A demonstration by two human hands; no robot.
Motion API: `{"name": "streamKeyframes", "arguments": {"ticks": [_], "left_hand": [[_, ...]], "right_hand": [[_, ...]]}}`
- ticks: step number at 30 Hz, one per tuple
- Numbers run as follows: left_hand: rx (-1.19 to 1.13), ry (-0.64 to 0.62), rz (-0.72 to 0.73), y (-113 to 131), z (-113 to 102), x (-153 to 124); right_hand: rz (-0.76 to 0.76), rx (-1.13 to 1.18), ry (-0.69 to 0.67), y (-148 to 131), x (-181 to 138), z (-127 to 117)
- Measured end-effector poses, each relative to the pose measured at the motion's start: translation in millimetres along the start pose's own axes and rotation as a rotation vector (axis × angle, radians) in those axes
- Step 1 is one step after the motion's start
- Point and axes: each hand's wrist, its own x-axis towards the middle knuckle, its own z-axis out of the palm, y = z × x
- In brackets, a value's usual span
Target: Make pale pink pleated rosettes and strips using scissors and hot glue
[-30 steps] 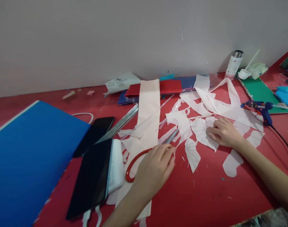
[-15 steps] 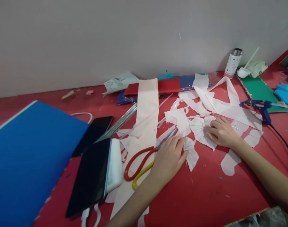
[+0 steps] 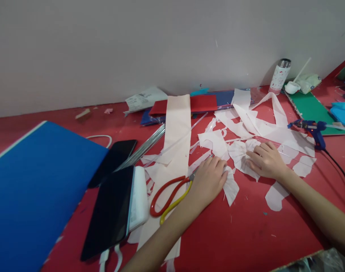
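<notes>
My left hand [image 3: 209, 178] is closed, with its bent fingers on the upper edge of a small pleated white petal [image 3: 231, 189], covering part of it. My right hand [image 3: 265, 160] has its fingers curled together on a larger fan-shaped pleated white petal [image 3: 240, 156], whose right side they hide. Scissors [image 3: 168, 198] with red and yellow handles lie partly beneath my left hand and wrist; most of the blades are hidden. White cut pieces [image 3: 214, 141] lie just beyond both hands, and a rounded white piece [image 3: 275, 196] rests below my right wrist.
A blue glue gun [image 3: 316, 132] with its cord stands at the right, near a green board [image 3: 310, 107] and a bottle [image 3: 280, 77]. At left are a large blue board [image 3: 44, 189], a tablet-like black device [image 3: 110, 211] and a dark phone [image 3: 121, 149]. A cream strip [image 3: 176, 132] runs lengthwise.
My left hand has shifted slightly right and its fingers have drawn in over the top of the small petal. My right hand stays on the larger petal, nearly still.
</notes>
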Motion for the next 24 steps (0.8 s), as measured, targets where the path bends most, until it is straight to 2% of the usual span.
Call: {"name": "streamKeyframes", "arguments": {"ticks": [6, 9, 11, 14, 16, 18, 20, 24], "left_hand": [[-0.146, -0.014, -0.103, 0.5, 1.8, 12.5], [-0.166, -0.016, -0.109, -1.8, -0.2, 13.7], [-0.099, 0.062, -0.087, -4.7, -9.1, 10.6], [0.051, 0.307, -0.068, -9.0, -35.3, 1.6], [0.069, 0.436, -0.129, -10.5, -54.2, -4.7], [0.045, 0.462, -0.177, -10.8, -66.8, -9.2], [0.021, 0.457, -0.214, -10.9, -70.5, -11.5], [-0.019, 0.411, -0.202, -11.9, -60.2, -13.0]], "right_hand": [[-0.015, -0.012, 0.018, 0.4, 0.5, 0.7], [-0.012, -0.022, 0.0, 0.7, 0.5, 0.9], [-0.005, -0.024, -0.007, 0.8, 0.4, 1.0], [-0.003, -0.01, -0.007, 1.2, 0.2, 0.8], [-0.011, 0.007, -0.01, 1.4, 0.2, 0.6], [-0.016, 0.017, -0.006, 1.4, 0.2, 0.5], [-0.022, 0.019, 0.003, 0.9, 0.2, 0.5], [-0.041, 0.029, 0.009, -0.4, 0.2, 1.2]]}}
